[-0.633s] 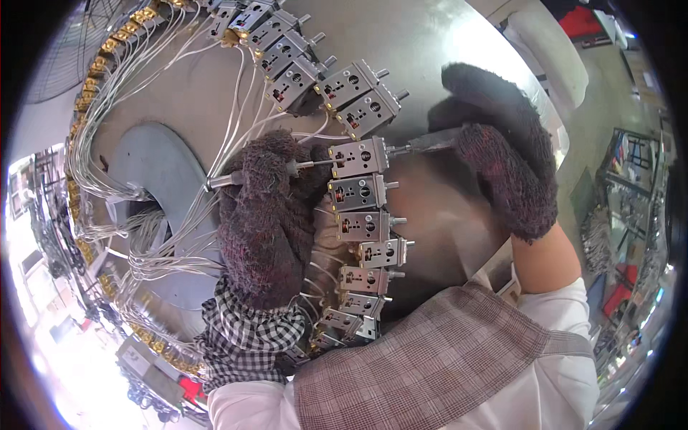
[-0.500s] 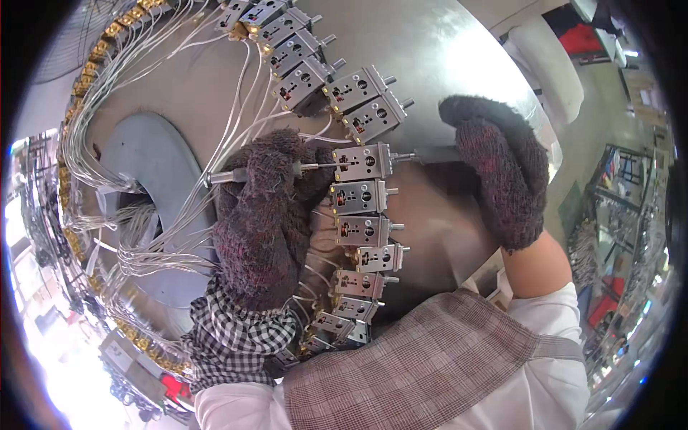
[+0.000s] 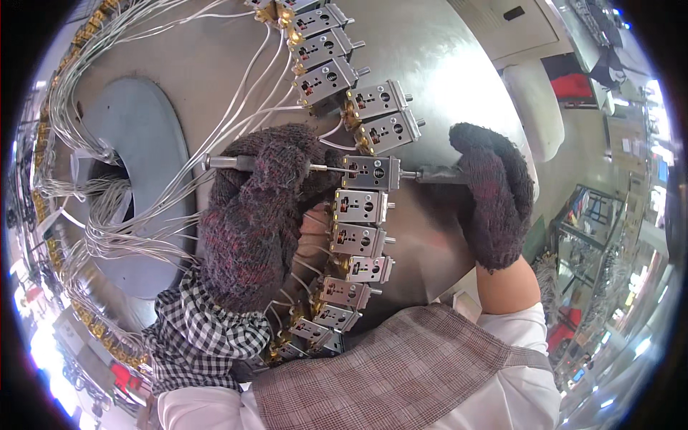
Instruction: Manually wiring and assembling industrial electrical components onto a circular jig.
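Note:
My left hand (image 3: 254, 215), in a dark knitted glove, is closed around a slim screwdriver (image 3: 231, 163) with a grey handle. Its thin blade reaches right, to the left side of a small metal control unit (image 3: 374, 173) with slots and a round hole in its face. From the opposite side, my right hand (image 3: 498, 197), gloved alike, grips a dark-handled tool (image 3: 438, 175). That tool lines up with the unit's shaft and meets it end to end. Glove fabric hides most of both handles and my fingertips.
Similar metal units (image 3: 360, 206) curve in a row above and below, shafts pointing outward. White wires (image 3: 251, 107) run from them over a round metal table (image 3: 423, 43) to a grey ring (image 3: 158, 122) around a central opening. Brass fittings (image 3: 100, 326) line the far left rim.
The whole view has shifted a little. Both hands keep their tools at the same unit; the right hand appears slightly turned. Nothing has been let go.

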Demonstrator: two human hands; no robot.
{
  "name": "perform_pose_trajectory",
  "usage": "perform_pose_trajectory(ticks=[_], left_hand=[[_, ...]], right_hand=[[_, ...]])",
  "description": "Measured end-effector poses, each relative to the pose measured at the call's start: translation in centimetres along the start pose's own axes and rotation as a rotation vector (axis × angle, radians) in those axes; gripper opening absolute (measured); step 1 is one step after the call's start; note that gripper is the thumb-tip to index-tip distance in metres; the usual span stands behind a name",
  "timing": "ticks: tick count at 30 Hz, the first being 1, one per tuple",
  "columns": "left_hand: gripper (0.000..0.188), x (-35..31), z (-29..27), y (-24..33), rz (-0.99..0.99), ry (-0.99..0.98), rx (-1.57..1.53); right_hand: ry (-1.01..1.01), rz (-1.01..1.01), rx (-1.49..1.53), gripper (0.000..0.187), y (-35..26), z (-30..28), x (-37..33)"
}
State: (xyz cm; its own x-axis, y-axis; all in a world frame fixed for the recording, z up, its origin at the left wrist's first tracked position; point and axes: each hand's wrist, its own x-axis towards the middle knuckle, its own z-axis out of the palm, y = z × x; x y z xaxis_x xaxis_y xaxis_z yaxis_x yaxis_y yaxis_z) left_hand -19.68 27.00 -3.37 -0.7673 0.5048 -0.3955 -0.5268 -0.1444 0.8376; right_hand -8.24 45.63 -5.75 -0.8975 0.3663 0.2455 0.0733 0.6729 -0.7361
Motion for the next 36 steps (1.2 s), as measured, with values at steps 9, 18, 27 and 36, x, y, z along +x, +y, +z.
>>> perform_pose_trajectory(ticks=[9, 18, 27, 36], left_hand=[[0.031, 0.1, -0.9, -1.0, 0.011, 0.072, 0.019], [0.027, 0.1, -1.1, -0.9, -0.058, 0.012, -0.052], [0.029, 0.1, -0.5, -1.0, -0.034, 0.075, -0.05], [0.033, 0.1, -0.9, -1.2, -0.048, 0.07, -0.03]], right_hand=[[-0.093, -0.194, -0.19, 0.02, 0.7, -0.1, -0.1], [0.033, 0.473, 0.559, 0.026, -1.1, -0.2, -0.7], [-0.083, 0.213, 0.902, 0.031, -0.4, -0.1, -0.5], [-0.084, 0.421, 0.69, 0.029, -0.5, -0.5, -0.5]])
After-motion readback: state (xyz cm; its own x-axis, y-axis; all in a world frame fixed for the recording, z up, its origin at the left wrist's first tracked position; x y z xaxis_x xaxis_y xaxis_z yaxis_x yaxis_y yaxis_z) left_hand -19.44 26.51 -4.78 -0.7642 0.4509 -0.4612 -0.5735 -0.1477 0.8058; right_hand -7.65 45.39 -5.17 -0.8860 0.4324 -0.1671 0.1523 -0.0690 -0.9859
